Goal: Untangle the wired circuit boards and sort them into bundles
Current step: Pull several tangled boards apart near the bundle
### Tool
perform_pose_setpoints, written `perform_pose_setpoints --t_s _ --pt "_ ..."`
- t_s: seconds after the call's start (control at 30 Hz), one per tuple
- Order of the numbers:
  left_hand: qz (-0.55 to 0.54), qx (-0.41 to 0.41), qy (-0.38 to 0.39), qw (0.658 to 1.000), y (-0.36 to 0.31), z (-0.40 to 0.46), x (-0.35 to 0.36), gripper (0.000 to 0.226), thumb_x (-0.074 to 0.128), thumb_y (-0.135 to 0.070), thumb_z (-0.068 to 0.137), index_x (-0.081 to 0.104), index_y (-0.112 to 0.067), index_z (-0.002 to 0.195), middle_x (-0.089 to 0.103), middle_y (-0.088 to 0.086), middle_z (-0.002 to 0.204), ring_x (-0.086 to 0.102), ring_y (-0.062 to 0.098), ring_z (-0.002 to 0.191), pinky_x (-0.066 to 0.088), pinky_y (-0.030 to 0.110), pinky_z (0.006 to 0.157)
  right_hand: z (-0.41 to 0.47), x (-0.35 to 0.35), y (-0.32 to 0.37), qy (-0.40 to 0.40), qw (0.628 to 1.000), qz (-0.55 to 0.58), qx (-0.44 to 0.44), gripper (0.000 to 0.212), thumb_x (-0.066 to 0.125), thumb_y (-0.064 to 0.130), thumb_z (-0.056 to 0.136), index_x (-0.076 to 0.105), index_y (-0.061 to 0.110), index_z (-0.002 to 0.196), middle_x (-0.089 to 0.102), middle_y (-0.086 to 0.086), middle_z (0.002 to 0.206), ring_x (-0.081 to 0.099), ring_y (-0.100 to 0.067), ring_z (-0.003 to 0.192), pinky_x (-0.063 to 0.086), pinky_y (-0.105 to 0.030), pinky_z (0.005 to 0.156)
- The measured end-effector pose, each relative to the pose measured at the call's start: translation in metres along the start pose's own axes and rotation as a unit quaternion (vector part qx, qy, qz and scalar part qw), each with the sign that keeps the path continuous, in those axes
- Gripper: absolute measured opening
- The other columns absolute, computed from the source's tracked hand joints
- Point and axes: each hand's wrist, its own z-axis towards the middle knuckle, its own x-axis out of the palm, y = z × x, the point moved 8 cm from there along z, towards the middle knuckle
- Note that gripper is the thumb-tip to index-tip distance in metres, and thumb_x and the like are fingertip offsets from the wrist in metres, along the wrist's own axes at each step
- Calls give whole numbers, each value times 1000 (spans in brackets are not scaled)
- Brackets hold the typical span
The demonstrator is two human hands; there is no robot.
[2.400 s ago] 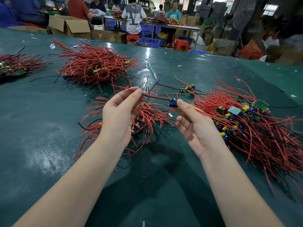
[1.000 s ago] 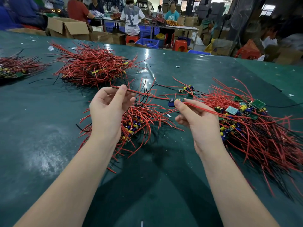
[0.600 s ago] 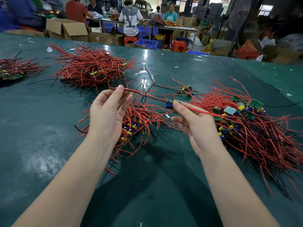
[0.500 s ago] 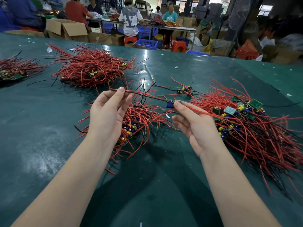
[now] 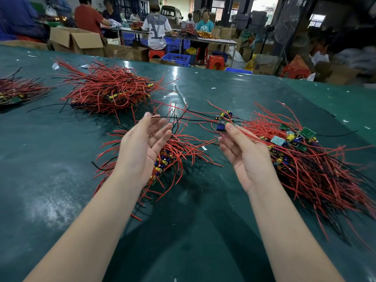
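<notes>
My right hand (image 5: pixel 244 153) pinches a small circuit board with a blue capacitor (image 5: pixel 220 127) between thumb and forefinger; its red and black wires stretch left. My left hand (image 5: pixel 142 143) hovers palm-up with loosely spread fingers, and the end of a black wire (image 5: pixel 183 118) just meets its top fingertip. Under the left hand lies a small pile of wired boards (image 5: pixel 183 147). A large tangled pile of boards and red wires (image 5: pixel 305 159) spreads out to the right of my right hand.
A neat red-wire bundle (image 5: pixel 109 90) lies far left on the green table (image 5: pixel 50 159), another bundle (image 5: pixel 18 92) at the left edge. A loose board (image 5: pixel 224 115) sits beyond my right hand. People work at tables and cardboard boxes (image 5: pixel 77 39) behind.
My left hand was pinching the held board's red wire; now its fingers have spread apart and the wire has left them. My right hand keeps its grip on the board.
</notes>
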Motion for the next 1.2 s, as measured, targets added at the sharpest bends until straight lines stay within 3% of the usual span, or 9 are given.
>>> perform_pose_setpoints --t_s 0.13,0.23,0.4,0.57,0.63,0.73,0.8,0.97,1.2 --pt "-10 -32 -2 999 4 -1 2 30 45 -29 101 61 -3 101 73 5 81 72 17 78 56 20 62 5 3 29 -2 998 55 -40 8 61 0 88 61 6 83 71 -4 70 69 -14 70 58 -28 78" --pt "-11 -39 -6 999 4 -1 0 31 43 -28 101 61 -3 101 73 5 79 72 17 76 56 21 63 5 10 69 7 994 48 -95 11 59 -2 88 59 4 79 67 -7 70 70 -19 74 59 -32 78" --pt "-3 -51 -6 999 6 -2 0 31 43 -28 101 63 -5 95 72 2 74 71 14 70 56 20 62 3 8 136 -21 960 -178 -217 11 66 1 85 58 5 91 66 -5 78 72 -17 75 57 -24 68" --pt "21 -69 -2 997 10 0 3 33 43 -27 101 65 -6 86 69 1 67 67 10 61 55 18 58 15 -16 172 -104 787 -558 -244 22 76 18 77 61 17 94 67 -9 84 69 -24 83 54 -42 86" --pt "30 -72 4 997 12 0 4 33 44 -26 100 65 -6 85 69 0 66 67 9 60 55 18 59 22 -20 174 -95 695 -681 -211 20 77 22 75 63 20 88 66 -8 84 63 -24 86 48 -34 87" --pt "41 -75 8 996 13 -1 4 32 44 -26 100 65 -7 84 68 -1 65 65 8 58 55 18 59 34 -27 159 -52 576 -803 -146 17 78 24 73 65 18 82 66 -7 83 59 -26 86 46 -32 80" --pt "51 -75 14 996 13 -2 6 32 44 -26 100 65 -8 84 68 -1 64 65 7 56 55 17 58 40 -33 151 -48 530 -839 -117 14 76 27 73 64 22 79 69 -9 90 61 -30 90 51 -37 82" --pt "74 -71 24 994 13 -4 6 29 44 -25 99 65 -9 86 68 -3 65 62 6 55 53 16 56 54 -40 134 -41 492 -864 -103 6 73 21 75 70 18 80 71 -12 91 63 -32 90 53 -37 80" --pt "68 -71 25 995 13 -3 5 29 45 -25 99 66 -9 86 68 -3 65 61 6 56 52 15 55 58 -54 143 -68 521 -835 -160 20 63 4 80 75 13 93 72 -16 96 63 -36 98 51 -42 90"
